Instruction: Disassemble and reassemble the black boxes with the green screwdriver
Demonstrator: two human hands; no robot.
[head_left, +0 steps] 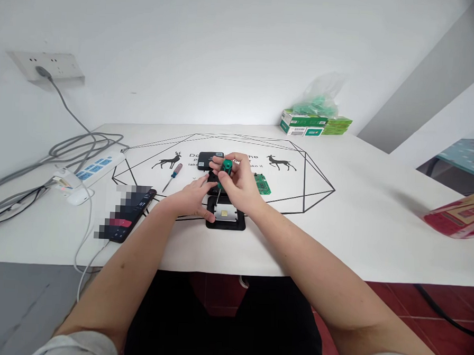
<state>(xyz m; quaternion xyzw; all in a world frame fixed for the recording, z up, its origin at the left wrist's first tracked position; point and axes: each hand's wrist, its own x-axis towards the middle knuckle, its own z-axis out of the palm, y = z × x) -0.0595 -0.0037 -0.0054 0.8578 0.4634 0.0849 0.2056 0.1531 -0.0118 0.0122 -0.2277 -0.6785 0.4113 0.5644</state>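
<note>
My right hand (240,184) is closed around the green handle of a screwdriver (227,168), which stands nearly upright. Its shaft points down at a small black casing (234,226) in front of me. Inside the casing lies a silvery metal plate (232,211) with a pale yellow square in its middle; the exact spot under the tip is too small to make out. My left hand (192,197) has its fingers spread, with the thumb against the casing's left edge. Just beyond, another black part (212,191) is partly covered by my hands.
A green circuit board (263,184) lies right of my right hand, a black cover (208,161) behind it. A second screwdriver (173,176), a phone (134,214) and a power strip (100,173) are leftward. Green boxes (303,122) stand by the wall; a red package (459,215) sits far right.
</note>
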